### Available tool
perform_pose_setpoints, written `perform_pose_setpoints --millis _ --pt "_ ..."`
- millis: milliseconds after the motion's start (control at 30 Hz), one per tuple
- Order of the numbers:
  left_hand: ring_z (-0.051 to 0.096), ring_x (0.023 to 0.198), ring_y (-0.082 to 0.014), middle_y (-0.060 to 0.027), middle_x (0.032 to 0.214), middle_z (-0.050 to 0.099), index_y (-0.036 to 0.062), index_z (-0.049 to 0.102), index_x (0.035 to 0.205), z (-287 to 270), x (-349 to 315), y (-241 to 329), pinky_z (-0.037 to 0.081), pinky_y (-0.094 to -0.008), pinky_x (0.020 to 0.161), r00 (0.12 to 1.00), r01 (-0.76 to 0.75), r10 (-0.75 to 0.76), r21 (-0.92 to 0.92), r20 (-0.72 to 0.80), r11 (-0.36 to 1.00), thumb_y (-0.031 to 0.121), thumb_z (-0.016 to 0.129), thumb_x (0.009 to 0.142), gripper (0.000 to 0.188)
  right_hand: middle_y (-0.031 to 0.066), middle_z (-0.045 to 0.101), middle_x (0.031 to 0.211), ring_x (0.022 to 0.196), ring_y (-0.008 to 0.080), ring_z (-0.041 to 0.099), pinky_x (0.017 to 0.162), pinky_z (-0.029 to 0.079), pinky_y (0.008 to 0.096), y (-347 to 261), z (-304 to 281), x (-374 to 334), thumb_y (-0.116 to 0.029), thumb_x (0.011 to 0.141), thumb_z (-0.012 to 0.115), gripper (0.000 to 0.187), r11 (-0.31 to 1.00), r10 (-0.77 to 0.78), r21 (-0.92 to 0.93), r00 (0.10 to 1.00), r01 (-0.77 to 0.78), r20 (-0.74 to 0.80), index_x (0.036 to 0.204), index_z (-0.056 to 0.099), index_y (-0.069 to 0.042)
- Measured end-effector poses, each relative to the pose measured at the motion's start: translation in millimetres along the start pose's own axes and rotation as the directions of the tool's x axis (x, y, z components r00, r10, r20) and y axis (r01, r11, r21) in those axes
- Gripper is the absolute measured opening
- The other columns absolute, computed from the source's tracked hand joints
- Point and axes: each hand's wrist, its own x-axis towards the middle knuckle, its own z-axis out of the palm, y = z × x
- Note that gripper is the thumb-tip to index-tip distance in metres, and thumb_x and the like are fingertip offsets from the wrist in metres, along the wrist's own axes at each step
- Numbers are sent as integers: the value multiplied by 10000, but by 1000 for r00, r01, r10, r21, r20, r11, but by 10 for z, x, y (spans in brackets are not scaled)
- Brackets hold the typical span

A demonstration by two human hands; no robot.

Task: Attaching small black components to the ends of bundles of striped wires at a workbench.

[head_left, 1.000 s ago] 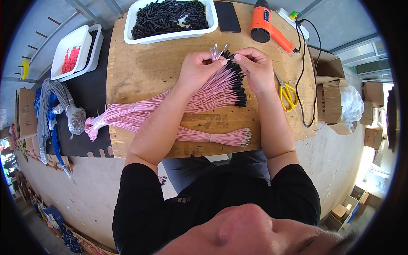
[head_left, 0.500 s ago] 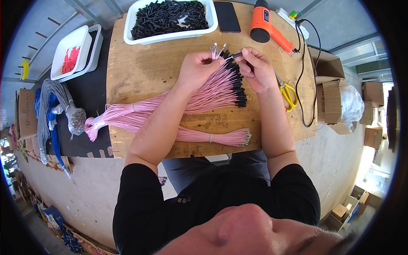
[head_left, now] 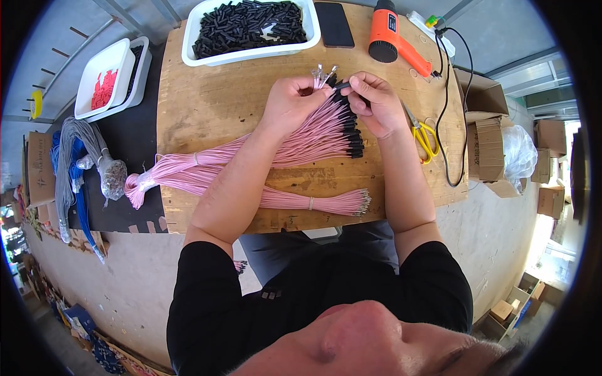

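Pink wires [head_left: 295, 141] fan across the wooden table [head_left: 213, 100], many ending in black sleeves [head_left: 353, 128]. My left hand [head_left: 291, 103] is closed on several of these wires, and bare metal terminals [head_left: 323, 72] stick up past its fingers. A short black sleeve [head_left: 343, 86] is pinched between the thumb and finger of my right hand [head_left: 378, 103], its tip at a wire end by my left fingertips. How far the wire sits inside it is too small to tell. Nearer to me lies a second pink wire bundle [head_left: 288, 199], tied with a band, its ends uncovered.
At the back stand a white tray [head_left: 188, 44] of black sleeves, a phone [head_left: 334, 25] and an orange heat gun [head_left: 401, 44]. Yellow-handled scissors [head_left: 425, 143] and a black cord [head_left: 446, 125] lie right. Red pieces [head_left: 104, 89] and grey wires [head_left: 72, 150] are left.
My right hand has shifted slightly left with the black sleeve, closing up to my left fingertips. The terminals in my left hand have tilted a little; the rest stays put.
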Motion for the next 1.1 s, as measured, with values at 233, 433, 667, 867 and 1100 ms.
perform_pose_setpoints --millis 233,433,667,867,1100 --pt "596 769 -54 -24 876 707 -29 737 996 -7 7 -21 479 -204 698 1000 24 -24 3 -1 1000 44 714 900 124 78 685 862 555 48 421 488 303 186 -13 18 3 -147 965 662 145 1000 -6 -24 1000 5 -30 1000 654 -7" --pt "632 763 -74 -55 891 736 8 757 1029 49 2 -15 492 -225 695 995 -38 47 100 -92 994 92 729 894 161 16 650 846 579 39 429 482 283 178 -41 1 24 -114 959 646 143 974 -225 -30 959 223 -172 1033 669 7" --pt "642 708 -158 -98 829 693 52 764 995 66 -15 -7 489 -276 643 963 -233 264 326 -52 916 116 762 851 158 -30 631 888 701 35 496 633 399 176 14 267 -77 -21 912 688 159 795 -473 -465 878 391 -72 1070 695 -1" --pt "656 847 -106 -70 967 713 35 758 1075 39 -19 22 507 -241 740 989 -141 148 324 5 935 92 753 881 202 -20 674 872 749 36 563 716 477 201 35 227 -78 -6 892 723 75 737 -478 -564 877 373 -45 965 733 -15" --pt "638 814 -68 -34 936 733 13 754 1057 50 -18 -6 506 -214 733 995 -90 95 105 -43 990 71 742 895 173 -6 683 872 764 39 584 717 483 201 73 207 -50 -6 885 733 69 734 -473 -563 881 381 -21 954 729 -9"
